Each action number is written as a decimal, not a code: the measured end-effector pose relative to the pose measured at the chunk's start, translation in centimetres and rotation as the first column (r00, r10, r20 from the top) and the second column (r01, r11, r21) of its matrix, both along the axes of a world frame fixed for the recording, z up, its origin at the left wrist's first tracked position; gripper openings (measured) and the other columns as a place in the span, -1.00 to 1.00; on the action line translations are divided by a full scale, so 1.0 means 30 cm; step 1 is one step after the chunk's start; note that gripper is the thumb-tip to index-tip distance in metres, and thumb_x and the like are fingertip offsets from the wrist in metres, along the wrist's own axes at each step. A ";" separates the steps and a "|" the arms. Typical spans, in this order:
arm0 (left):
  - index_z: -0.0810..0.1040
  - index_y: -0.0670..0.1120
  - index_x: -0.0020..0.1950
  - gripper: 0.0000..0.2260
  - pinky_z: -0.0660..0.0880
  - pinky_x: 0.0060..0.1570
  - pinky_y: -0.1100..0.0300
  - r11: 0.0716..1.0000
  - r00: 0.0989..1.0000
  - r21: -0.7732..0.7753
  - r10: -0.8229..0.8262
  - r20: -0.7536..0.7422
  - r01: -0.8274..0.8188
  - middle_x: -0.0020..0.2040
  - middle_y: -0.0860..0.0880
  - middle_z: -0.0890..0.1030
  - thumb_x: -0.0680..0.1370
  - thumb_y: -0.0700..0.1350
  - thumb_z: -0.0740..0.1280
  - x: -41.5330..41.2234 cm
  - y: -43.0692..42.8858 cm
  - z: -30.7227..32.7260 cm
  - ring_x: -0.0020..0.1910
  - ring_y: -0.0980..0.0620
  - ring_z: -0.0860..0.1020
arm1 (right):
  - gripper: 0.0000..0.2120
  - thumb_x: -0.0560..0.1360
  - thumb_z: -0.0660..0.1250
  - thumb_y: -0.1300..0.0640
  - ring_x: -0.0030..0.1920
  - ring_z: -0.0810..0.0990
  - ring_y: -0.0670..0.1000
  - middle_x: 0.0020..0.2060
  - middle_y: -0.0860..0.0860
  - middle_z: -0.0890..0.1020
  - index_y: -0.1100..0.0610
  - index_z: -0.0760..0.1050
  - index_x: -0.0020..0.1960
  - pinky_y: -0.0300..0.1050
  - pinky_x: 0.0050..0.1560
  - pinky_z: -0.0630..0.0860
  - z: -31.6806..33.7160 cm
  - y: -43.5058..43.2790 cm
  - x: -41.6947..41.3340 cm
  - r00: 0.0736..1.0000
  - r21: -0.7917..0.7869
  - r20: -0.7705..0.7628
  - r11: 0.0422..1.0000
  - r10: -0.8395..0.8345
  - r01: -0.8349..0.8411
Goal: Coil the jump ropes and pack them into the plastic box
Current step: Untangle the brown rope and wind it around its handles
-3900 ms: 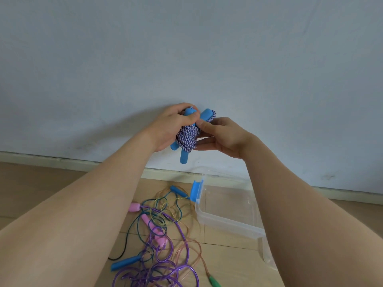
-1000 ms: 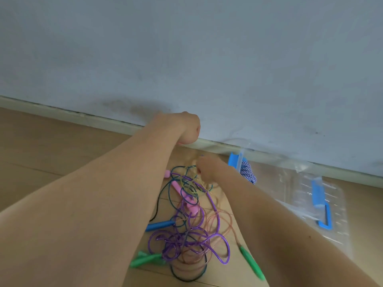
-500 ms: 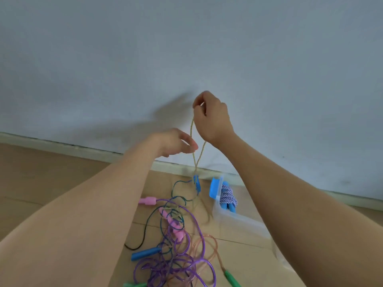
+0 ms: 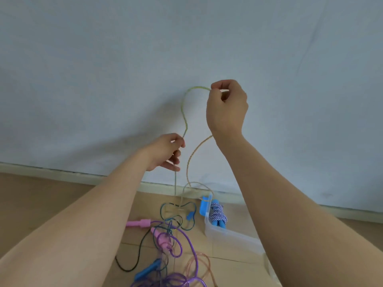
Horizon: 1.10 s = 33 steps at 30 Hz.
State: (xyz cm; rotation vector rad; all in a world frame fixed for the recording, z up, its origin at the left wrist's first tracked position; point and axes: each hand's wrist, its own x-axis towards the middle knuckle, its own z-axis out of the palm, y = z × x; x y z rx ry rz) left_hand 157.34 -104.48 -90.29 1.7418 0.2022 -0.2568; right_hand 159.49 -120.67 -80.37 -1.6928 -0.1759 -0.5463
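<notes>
Both hands pinch the yellowish rope, arching from raised right hand to lower left hand.

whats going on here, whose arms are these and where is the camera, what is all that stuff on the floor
The camera sits on a person's head and looks forward and down, so the two bare arms are the wearer's own. There is no machine. The right hand pinches a thin yellowish rope up high, and the left hand pinches the same rope lower down. The rope loops between them and hangs to the wooden floor. Below lies a tangle of jump ropes with pink, blue and purple parts. To the right stands a clear plastic box, with a coiled blue-and-white rope already inside.
</notes>
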 end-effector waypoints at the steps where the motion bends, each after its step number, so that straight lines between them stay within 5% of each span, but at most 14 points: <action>1: 0.51 -0.08 0.02 -0.82 0.64 -0.28 0.03 0.995 0.994 -0.013 0.095 0.063 -0.094 -0.36 -0.02 0.43 0.74 -0.09 0.17 0.011 -0.014 0.025 -0.45 0.01 0.45 | -0.81 0.54 0.24 0.19 -0.42 0.50 -0.08 -0.38 -0.05 0.55 0.07 0.53 0.12 -0.17 -0.37 0.47 -0.011 -0.014 0.004 0.996 -0.071 -0.076 0.996 0.039 -0.044; 4: 0.53 -0.07 0.00 -0.78 0.22 -0.51 0.28 0.934 0.929 -0.187 0.335 0.156 -0.305 -0.40 0.03 0.28 0.74 -0.15 0.12 0.061 -0.057 0.111 -0.56 0.11 0.20 | -0.67 0.46 0.38 0.05 -0.16 0.61 0.03 -0.13 0.02 0.65 0.10 0.56 0.20 -0.10 -0.12 0.58 -0.070 -0.066 0.050 0.956 -0.358 -0.287 0.920 0.055 -0.160; 6: 0.53 -0.10 0.05 -0.77 0.10 -0.51 0.27 0.861 0.897 -0.367 0.422 0.130 -0.351 -0.43 0.05 0.23 0.73 -0.20 0.08 0.083 -0.077 0.171 -0.56 0.12 0.15 | -0.67 0.43 0.42 0.10 -0.23 0.52 0.06 -0.18 0.05 0.59 0.21 0.66 0.15 -0.09 -0.21 0.50 -0.107 -0.103 0.069 0.851 -0.486 -0.511 0.775 0.123 -0.404; 8: 0.51 -0.11 0.05 -0.77 0.10 -0.46 0.23 0.783 0.899 -0.529 0.430 0.079 -0.327 -0.39 0.04 0.23 0.73 -0.21 0.07 0.083 -0.095 0.230 -0.50 0.11 0.13 | -0.67 0.49 0.48 0.14 -0.27 0.45 0.05 -0.18 0.08 0.54 0.15 0.64 0.23 -0.08 -0.27 0.44 -0.134 -0.135 0.061 0.584 -0.386 -0.783 0.569 0.214 -0.727; 11: 0.49 -0.12 0.01 -0.80 0.16 -0.46 0.25 0.661 0.908 -0.706 0.415 0.062 -0.254 -0.37 0.01 0.29 0.74 -0.22 0.11 0.074 -0.129 0.298 -0.46 0.10 0.16 | -0.66 0.61 0.44 0.04 -0.26 0.47 0.00 -0.12 0.07 0.59 -0.01 0.58 0.37 -0.12 -0.19 0.47 -0.150 -0.170 0.048 0.291 -0.161 -0.901 0.373 0.323 -0.914; 17: 0.55 -0.19 0.03 -0.83 0.45 -0.40 0.22 0.462 0.862 -0.848 0.506 0.011 -0.260 -0.33 -0.05 0.44 0.72 -0.27 0.18 0.092 -0.164 0.314 -0.47 0.07 0.36 | -0.71 0.70 0.31 -0.03 -0.13 0.54 0.00 0.11 0.11 0.72 0.06 0.64 0.33 -0.10 -0.07 0.49 -0.148 -0.206 0.086 0.282 0.028 -0.789 0.490 0.546 -0.871; 20: 0.57 -0.19 0.08 -0.82 0.62 -0.23 0.14 0.511 0.829 -0.811 0.557 0.060 -0.284 -0.29 -0.07 0.51 0.73 -0.24 0.18 0.106 -0.167 0.294 -0.39 0.04 0.48 | -0.74 0.70 0.31 -0.02 -0.17 0.54 -0.01 -0.02 0.07 0.66 0.06 0.69 0.23 -0.13 -0.11 0.48 -0.147 -0.197 0.070 0.238 0.013 -0.804 0.416 0.545 -0.909; 23: 0.56 -0.07 0.18 -0.84 0.58 -0.02 0.02 0.770 0.862 -0.534 0.487 0.140 -0.348 0.00 -0.10 0.61 0.73 -0.08 0.21 0.118 -0.149 0.224 -0.16 -0.02 0.58 | -0.71 0.76 0.18 0.04 -0.25 0.53 0.01 -0.19 0.07 0.63 0.18 0.59 0.07 -0.13 -0.21 0.42 -0.127 -0.179 0.061 0.337 0.046 -0.703 0.513 0.626 -0.857; 26: 0.52 -0.06 0.23 -0.57 0.50 0.05 -0.03 0.925 0.979 -0.324 0.205 -0.015 -0.198 0.18 -0.14 0.62 0.67 0.29 0.19 0.089 -0.120 0.151 0.00 -0.14 0.65 | -0.72 0.77 0.11 0.04 -0.36 0.47 0.03 -0.28 0.07 0.60 0.14 0.47 -0.01 -0.15 -0.36 0.37 -0.091 -0.172 0.072 0.625 0.114 -0.504 0.763 0.596 -0.636; 30: 0.53 -0.05 0.38 -0.16 0.43 0.30 -0.13 0.935 0.940 -0.202 -0.319 -0.122 0.291 0.29 -0.08 0.68 0.50 0.58 0.00 0.030 -0.112 0.116 0.34 -0.11 0.61 | -0.72 0.76 0.07 0.09 -0.44 0.39 0.00 -0.31 0.09 0.59 0.11 0.43 -0.07 -0.15 -0.42 0.33 -0.062 -0.159 0.095 0.802 0.263 -0.319 0.860 0.505 -0.437; 33: 0.56 -0.05 0.41 -0.37 0.49 0.37 -0.18 0.888 0.879 -0.097 -0.459 -0.130 0.449 0.16 -0.07 0.66 0.61 0.39 0.14 0.014 -0.125 0.096 0.28 -0.14 0.63 | -0.73 0.73 0.06 0.13 -0.46 0.36 -0.03 -0.29 0.12 0.61 0.15 0.45 -0.04 -0.14 -0.41 0.33 -0.057 -0.160 0.111 0.897 0.295 -0.230 0.905 0.378 -0.306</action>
